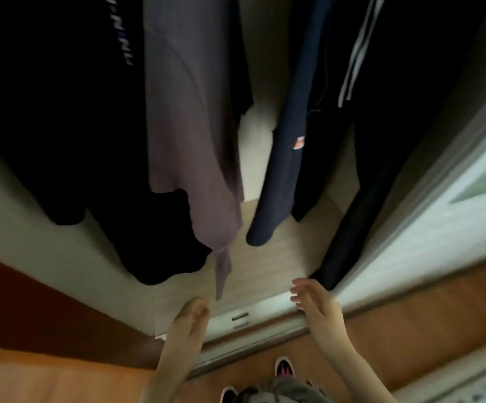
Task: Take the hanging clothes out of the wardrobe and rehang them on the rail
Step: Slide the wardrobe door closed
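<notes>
Mauve cotton, a long top (189,117), hangs near the middle of the wardrobe, its trailing hem point dangling just above the left hand (191,315). To its left hang black garments (61,112), one with white lettering; to its right a navy garment with an orange patch (288,141), then a black jacket with white stripes (381,82) against the sliding door (439,205). All of them seem to be on the rail, though rail and hangers lie above the top edge of the view, so I cannot confirm it.

Both hands are raised over the front edge of the pale wardrobe floor (279,257). The left hand is empty, fingers loosely together; the right hand (314,301) is empty too, fingers spread apart, close to the jacket's lower end without clearly touching it.

As I judge it, nothing has been taken out yet: every garment is left to lift out and rehang
</notes>
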### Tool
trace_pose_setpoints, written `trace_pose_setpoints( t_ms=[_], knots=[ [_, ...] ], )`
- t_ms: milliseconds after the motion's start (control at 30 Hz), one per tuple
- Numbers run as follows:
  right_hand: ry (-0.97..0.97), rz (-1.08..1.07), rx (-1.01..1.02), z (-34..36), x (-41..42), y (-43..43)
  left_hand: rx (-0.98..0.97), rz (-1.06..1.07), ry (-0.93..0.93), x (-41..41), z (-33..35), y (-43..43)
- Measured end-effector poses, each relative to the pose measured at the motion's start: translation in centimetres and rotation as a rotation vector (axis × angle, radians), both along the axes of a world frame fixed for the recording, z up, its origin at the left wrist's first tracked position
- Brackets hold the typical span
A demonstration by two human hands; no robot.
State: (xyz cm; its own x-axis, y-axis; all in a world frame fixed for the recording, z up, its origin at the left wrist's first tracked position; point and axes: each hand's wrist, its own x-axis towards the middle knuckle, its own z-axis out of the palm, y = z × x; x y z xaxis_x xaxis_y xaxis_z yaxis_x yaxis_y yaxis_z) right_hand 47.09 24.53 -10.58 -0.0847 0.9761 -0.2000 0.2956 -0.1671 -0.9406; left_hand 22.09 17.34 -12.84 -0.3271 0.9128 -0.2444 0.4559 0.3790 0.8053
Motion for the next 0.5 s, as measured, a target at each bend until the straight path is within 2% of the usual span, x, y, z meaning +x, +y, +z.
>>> trace_pose_setpoints(
  t_ms=[100, 200, 367, 500],
  knots=[
    [-0.081, -0.181, -0.108, -3.5, 3.7, -2.3, -0.157, -0.101, -0.011, 0.2, -4.6, -2.3],
    [-0.114, -0.376, -0.133, -4.1, 7.9, -2.5, -0.231, -0.196, 0.007, 2.0, -6.2, -1.7],
    [-0.095, -0.547, -0.042, -2.0, 14.8, 1.5, -0.117, -0.299, -0.022, 8.2, -2.6, 5.1],
    [-0.027, -0.559, 0.072, 1.3, 18.3, 7.2, 0.026, -0.439, -0.056, 15.1, 1.7, 12.8]
  ],
)
